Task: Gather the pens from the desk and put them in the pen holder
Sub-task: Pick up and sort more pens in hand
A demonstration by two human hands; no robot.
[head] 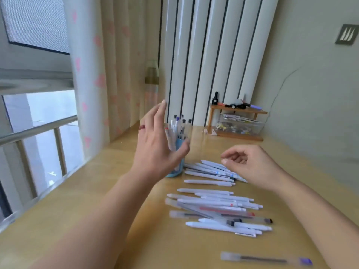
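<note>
Your left hand point(155, 146) is spread wide, fingers straight, in front of the blue cylindrical pen holder point(175, 162) standing on the yellow wooden tabletop point(81, 191). Your right hand point(250, 164), loosely curled and holding nothing, hovers over the scattered white plastic pens point(211, 200) beside the holder.

desk point(120, 239): your smooth, satin-sheen wood | pens point(213, 206): matt white plastic, some clear plastic | pen holder point(177, 167): smooth blue plastic | curtain point(91, 74): soft cloth | shelf point(239, 111): wood | railing point(38, 129): glossy metal
</note>
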